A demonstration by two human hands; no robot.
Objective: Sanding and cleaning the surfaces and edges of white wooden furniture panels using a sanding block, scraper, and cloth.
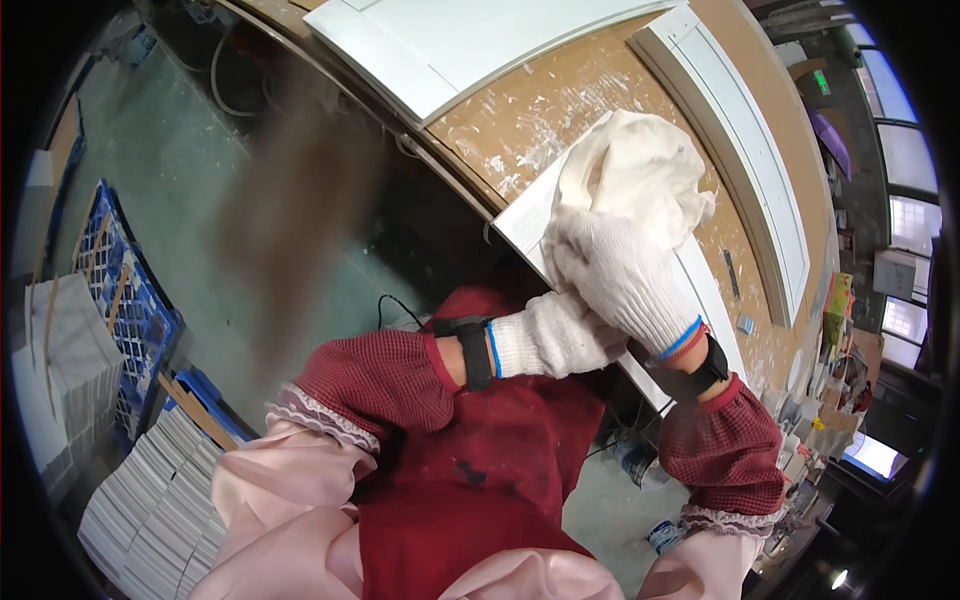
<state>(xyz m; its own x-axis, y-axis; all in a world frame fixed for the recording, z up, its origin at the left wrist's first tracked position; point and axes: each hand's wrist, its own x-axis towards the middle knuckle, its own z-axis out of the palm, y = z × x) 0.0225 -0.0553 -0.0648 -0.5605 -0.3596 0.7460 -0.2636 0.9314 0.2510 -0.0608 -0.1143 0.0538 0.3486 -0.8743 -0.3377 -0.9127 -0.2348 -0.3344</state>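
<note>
Bare, paint-speckled brown workbench top [560, 100] lies open between 2 obstacles: a flat white panel [440, 45] at the far left and a long white framed panel [745, 150] on the right. A bunched white cloth [635, 165] blocks the near white board [525, 215].

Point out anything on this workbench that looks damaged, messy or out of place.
The brown chipboard benchtop is smeared and flecked with white patches, thickest beside the small white panel that the white-gloved right hand rubs with a crumpled white cloth. The long white moulded panels look intact. Nothing else stands out.
</note>
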